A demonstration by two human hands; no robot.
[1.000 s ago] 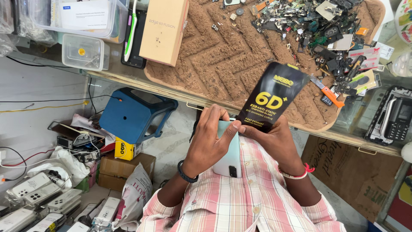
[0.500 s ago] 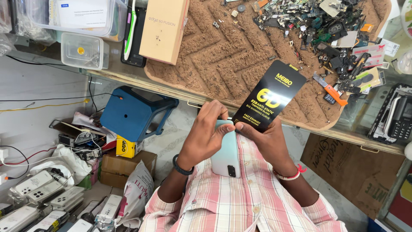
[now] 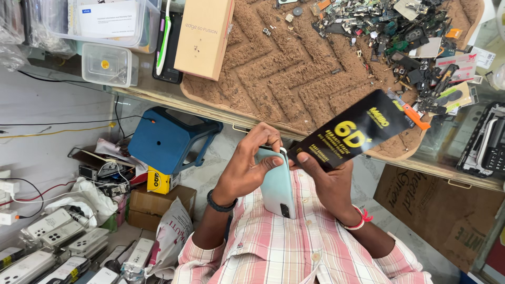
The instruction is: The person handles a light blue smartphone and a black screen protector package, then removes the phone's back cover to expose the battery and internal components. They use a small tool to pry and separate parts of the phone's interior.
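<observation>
1. Holding the pale green phone [image 3: 277, 185] against my chest, my left hand [image 3: 247, 171] is wrapped round its edge, fingers curled closed with the tips at its top end.
2. My right hand [image 3: 329, 181] is closed on the black screen-protector packet [image 3: 353, 135], thumb pinching its lower corner; the packet slants up over the edge of the bench [image 3: 158, 97].
3. To do this well, I judge I should keep the phone steady and grip the packet only by its edge, so the sheet inside stays flat.
4. Loose parts [image 3: 400, 31] lie on the brown mat [image 3: 284, 68], well apart from both hands.
</observation>
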